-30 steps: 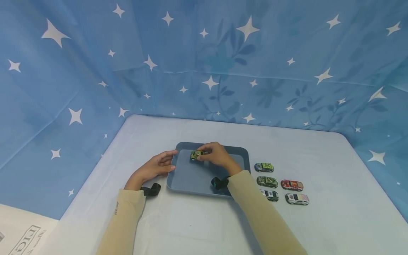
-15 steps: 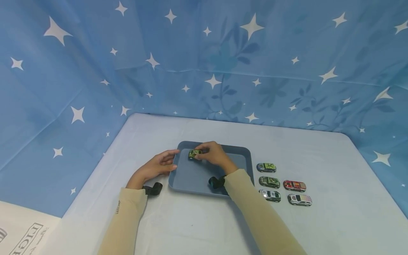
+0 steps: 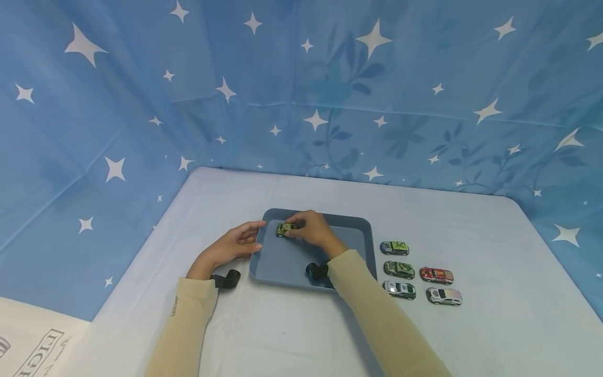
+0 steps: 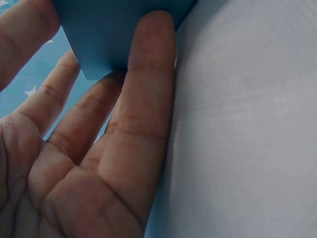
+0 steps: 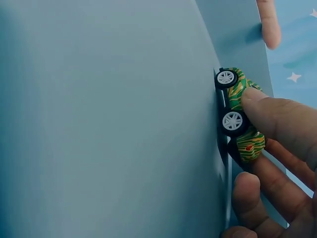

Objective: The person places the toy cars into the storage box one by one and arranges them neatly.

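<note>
A green and yellow camouflage toy car point(image 3: 284, 229) is in the upper left part of a blue-grey tray point(image 3: 292, 287). My right hand point(image 3: 312, 228) pinches it between thumb and fingers. In the right wrist view the toy car's white-hubbed wheels point(image 5: 232, 120) face the camera, right at the tray floor point(image 5: 124, 119), and the thumb presses on its side. My left hand point(image 3: 234, 243) rests at the tray's left edge. Seen from the left wrist, its nearly straight fingers point(image 4: 148, 89) touch the outer wall of the tray point(image 4: 99, 34).
Right of the tray several toy cars stand on the white table: blue-green point(image 3: 394, 247), green camouflage point(image 3: 399, 269), white and green point(image 3: 399, 289), red point(image 3: 436, 275) and white point(image 3: 444, 296). A starry blue curtain point(image 3: 264, 68) hangs behind and at the left.
My right hand has slid the camouflage toy car a little to the left inside the tray. My left hand has stayed at the tray's edge.
</note>
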Tool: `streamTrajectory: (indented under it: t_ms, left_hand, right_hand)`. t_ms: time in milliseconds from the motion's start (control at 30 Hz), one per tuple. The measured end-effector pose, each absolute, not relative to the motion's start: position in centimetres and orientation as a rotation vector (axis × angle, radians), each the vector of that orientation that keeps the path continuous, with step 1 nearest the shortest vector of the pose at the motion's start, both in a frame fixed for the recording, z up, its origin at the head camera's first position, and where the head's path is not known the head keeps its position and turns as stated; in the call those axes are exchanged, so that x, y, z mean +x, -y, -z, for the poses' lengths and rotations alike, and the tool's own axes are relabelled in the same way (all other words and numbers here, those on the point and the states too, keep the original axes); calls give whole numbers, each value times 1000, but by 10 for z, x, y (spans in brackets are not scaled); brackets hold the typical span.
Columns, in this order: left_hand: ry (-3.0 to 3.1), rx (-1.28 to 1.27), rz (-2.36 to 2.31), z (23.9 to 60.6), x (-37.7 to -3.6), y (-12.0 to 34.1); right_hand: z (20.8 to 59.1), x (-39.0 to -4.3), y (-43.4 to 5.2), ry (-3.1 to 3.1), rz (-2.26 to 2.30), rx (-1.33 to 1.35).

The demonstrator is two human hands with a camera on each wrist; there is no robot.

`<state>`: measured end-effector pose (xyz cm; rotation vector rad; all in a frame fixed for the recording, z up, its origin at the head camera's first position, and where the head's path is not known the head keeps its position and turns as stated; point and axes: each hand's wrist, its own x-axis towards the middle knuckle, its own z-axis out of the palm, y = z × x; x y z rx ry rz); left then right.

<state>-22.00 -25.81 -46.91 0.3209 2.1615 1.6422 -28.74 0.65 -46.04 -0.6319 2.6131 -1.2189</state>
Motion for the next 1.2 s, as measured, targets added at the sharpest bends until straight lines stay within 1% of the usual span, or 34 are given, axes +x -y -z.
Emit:
streamTrajectory:
  t_ms: [433, 700, 1200]
  left_hand:
    - [-2150, 329, -1652, 469, -220, 255]
    - [-2143, 338, -1654, 469, -219, 256]
    - [-2164, 317, -1649, 470, -219, 258]
  right_hand:
    - [457, -286, -9, -2643, 1142, -615]
    - [443, -280, -13, -2626, 1103, -641]
    - [420, -268, -35, -2422, 1341, -683]
